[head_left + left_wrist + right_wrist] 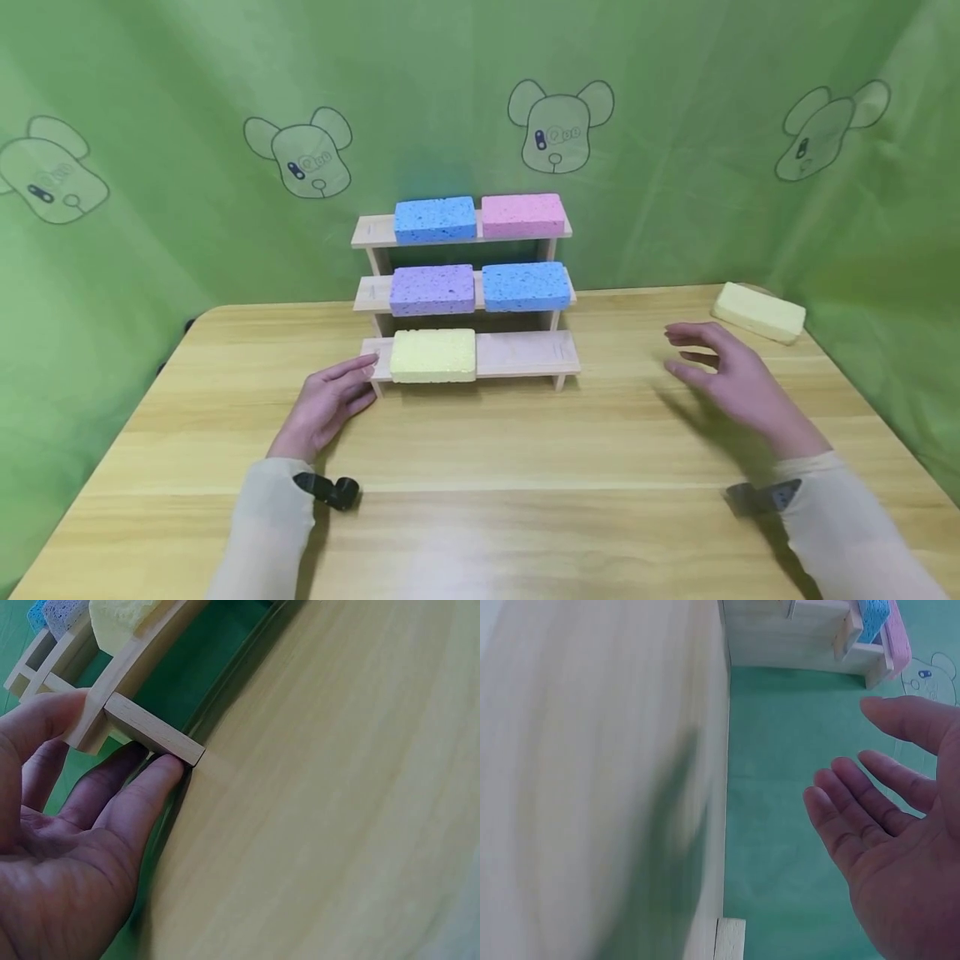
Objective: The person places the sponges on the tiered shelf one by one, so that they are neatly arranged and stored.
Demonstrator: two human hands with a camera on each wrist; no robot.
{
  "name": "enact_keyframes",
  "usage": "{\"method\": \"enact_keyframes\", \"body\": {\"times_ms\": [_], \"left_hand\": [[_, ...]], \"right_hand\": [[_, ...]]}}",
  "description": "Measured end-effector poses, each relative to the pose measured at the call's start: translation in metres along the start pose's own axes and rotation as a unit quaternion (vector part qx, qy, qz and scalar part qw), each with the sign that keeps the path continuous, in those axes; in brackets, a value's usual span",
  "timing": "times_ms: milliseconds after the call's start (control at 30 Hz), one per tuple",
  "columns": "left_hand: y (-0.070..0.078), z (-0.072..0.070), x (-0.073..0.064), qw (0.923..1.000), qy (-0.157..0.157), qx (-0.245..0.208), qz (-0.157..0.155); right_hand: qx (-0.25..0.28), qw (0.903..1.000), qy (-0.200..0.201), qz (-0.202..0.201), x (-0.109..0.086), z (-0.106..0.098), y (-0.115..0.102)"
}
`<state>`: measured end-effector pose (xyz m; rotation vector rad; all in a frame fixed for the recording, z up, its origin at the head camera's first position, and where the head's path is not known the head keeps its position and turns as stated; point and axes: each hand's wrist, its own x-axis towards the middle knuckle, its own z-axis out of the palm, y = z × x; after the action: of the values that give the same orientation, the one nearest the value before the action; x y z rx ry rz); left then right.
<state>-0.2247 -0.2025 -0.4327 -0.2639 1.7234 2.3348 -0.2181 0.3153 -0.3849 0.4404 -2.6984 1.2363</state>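
Note:
A three-tier wooden display stand stands at the back middle of the table. My left hand holds the left end of its lowest tier. In the left wrist view, the thumb lies on the board's end and fingertips touch the short leg below. A pale yellow sponge lies on that tier, left of a bare stretch. My right hand hovers over the table's right side, fingers apart and holding nothing. Just beyond it, a second pale yellow sponge lies near the back right corner.
Purple and blue sponges fill the middle tier. Another blue sponge and a pink sponge sit on top. A green curtain with bear-head outlines hangs behind and beside the wooden table.

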Motion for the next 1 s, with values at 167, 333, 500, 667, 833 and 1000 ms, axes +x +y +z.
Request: {"method": "enact_keyframes", "body": {"times_ms": [167, 333, 500, 667, 833, 1000], "left_hand": [[0.002, -0.001, -0.001, 1.0000, 0.001, 0.002, -0.003], [0.003, -0.001, -0.001, 1.0000, 0.001, -0.004, -0.004], [0.001, 0.000, 0.000, 1.0000, -0.001, -0.008, -0.004], [0.002, 0.001, 0.001, 1.0000, -0.001, -0.007, 0.001], [0.005, 0.002, 0.001, 0.9999, 0.000, -0.009, 0.003], [0.003, 0.001, 0.000, 1.0000, -0.002, -0.008, -0.004]], "right_hand": [[0.001, 1.0000, 0.002, 0.007, -0.002, -0.006, 0.006], [0.018, 0.9997, 0.003, 0.013, -0.004, -0.010, 0.013], [-0.001, 0.9997, 0.019, 0.015, -0.007, -0.014, 0.024], [-0.011, 0.9992, 0.037, 0.012, -0.011, -0.024, 0.035], [-0.018, 0.9982, 0.051, 0.024, -0.014, -0.037, 0.045], [-0.037, 0.9971, 0.052, 0.042, -0.018, -0.047, 0.053]]}}
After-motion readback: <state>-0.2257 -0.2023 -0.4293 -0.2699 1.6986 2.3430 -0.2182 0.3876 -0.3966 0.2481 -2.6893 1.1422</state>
